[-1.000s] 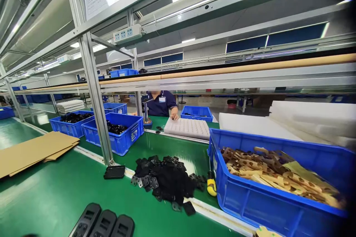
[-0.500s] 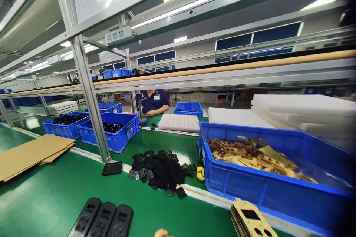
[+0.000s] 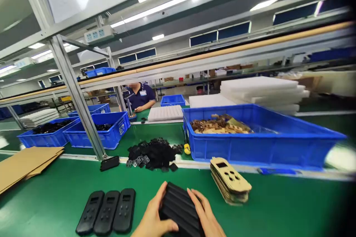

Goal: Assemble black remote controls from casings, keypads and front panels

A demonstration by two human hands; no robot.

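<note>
A: Where was the ridged black block (image 3: 180, 206) being held?

B: Over the worktop (image 3: 278, 207), at the lower middle of the view; whether it was rested on the surface could not be told. It was gripped between the left hand (image 3: 155, 216) and the right hand (image 3: 207, 214).

A: How were the fingers placed?

B: On the left, the block was clasped, the thumb laid over its facing side and the forefinger set along its upper left edge. On the right, its other edge was grasped by fingers kept close together.

A: And how was it shaped?

B: It was black and tilted, its facing side crossed by broad, rounded, parallel ridges. Whether one piece or several were held could not be made out.

A: What was set around it?

B: Three black handset casings (image 3: 107, 213) were laid side by side to the left; tan handset-shaped sheets (image 3: 235, 183) were stacked to the right. Beyond, black pads (image 3: 157, 155) were heaped near a blue crate (image 3: 250, 152).
</note>
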